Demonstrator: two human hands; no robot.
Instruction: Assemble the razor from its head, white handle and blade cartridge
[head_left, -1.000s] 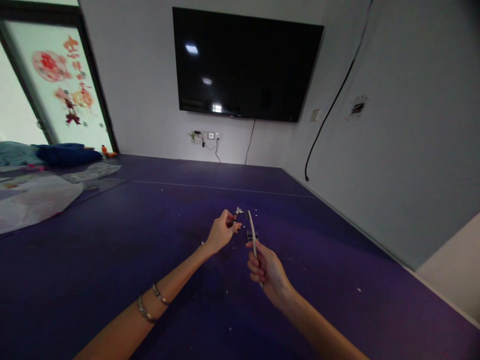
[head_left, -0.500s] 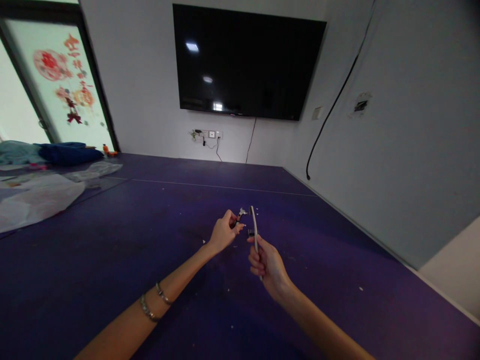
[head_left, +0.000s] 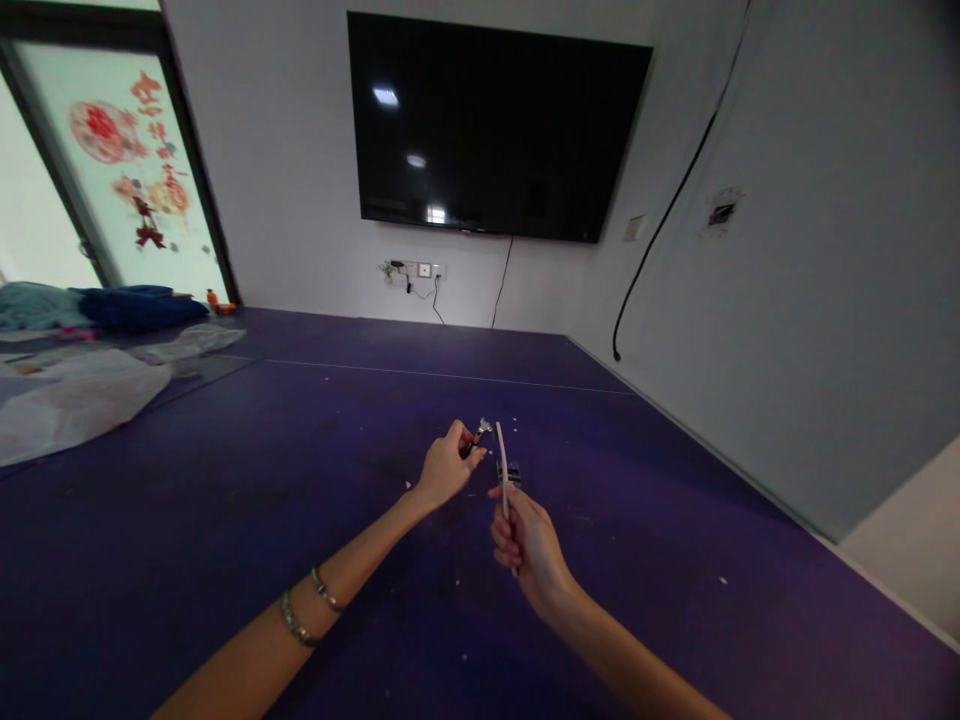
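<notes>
The person's sleeveless left forearm (head_left: 255, 655) enters from the lower left and slants upward toward the centre, ending in the bare left hand (head_left: 446, 468), whose digits are drawn together in a pinching grip directed to the right. The sleeveless right forearm (head_left: 619, 650) rises from the lower right on an opposing slant. The bare right hand (head_left: 531, 545), its fingers curled inward in a closed grip, lies near the left hand and slightly closer to the body; the two are apart.
</notes>
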